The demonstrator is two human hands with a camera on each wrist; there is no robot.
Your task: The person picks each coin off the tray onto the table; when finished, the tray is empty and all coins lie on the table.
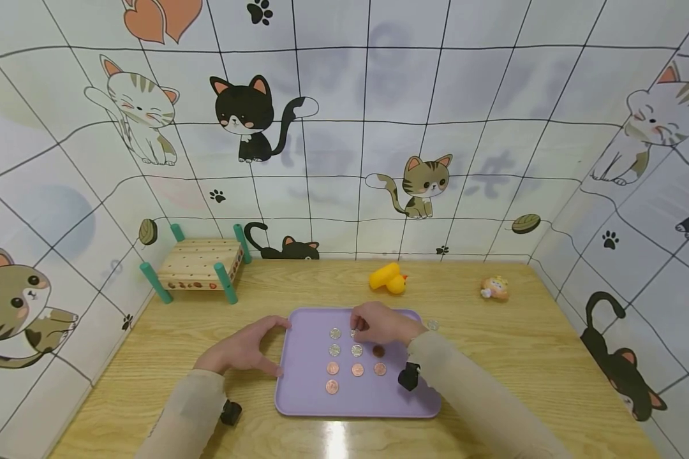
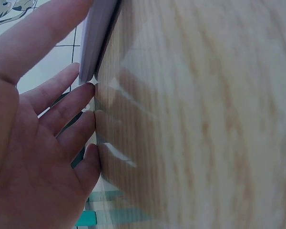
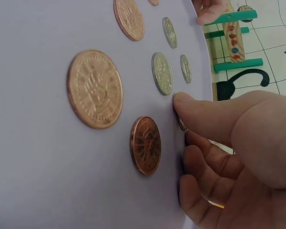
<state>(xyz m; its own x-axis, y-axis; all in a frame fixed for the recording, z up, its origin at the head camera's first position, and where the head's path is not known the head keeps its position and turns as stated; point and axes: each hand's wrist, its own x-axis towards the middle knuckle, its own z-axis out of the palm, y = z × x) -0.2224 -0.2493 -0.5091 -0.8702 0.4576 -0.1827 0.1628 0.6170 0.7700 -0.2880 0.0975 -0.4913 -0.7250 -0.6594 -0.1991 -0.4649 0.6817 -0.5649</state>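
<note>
A lilac tray (image 1: 304, 403) lies on the wooden table with rows of coins on it. My left hand (image 1: 238, 349) rests at its left rim, thumb and fingers spread along the edge; in the left wrist view the fingers (image 2: 69, 112) reach down to the tabletop. My right hand (image 1: 387, 324) pinches a silver coin (image 3: 182, 124) against the tray's far part, thumb covering most of it. Nearest to it are another silver coin (image 1: 357, 350) and a dark copper coin (image 1: 378, 351). Several copper coins, among them one copper coin (image 3: 96, 89), lie closer to me.
Right of the tray, beyond my right wrist, a silver coin (image 1: 433, 325) lies on the table. A yellow toy duck (image 1: 395, 284) and a small figurine (image 1: 495, 288) stand behind. At the back left is a small wooden stand (image 1: 201, 258) with green legs, near the cat-patterned wall.
</note>
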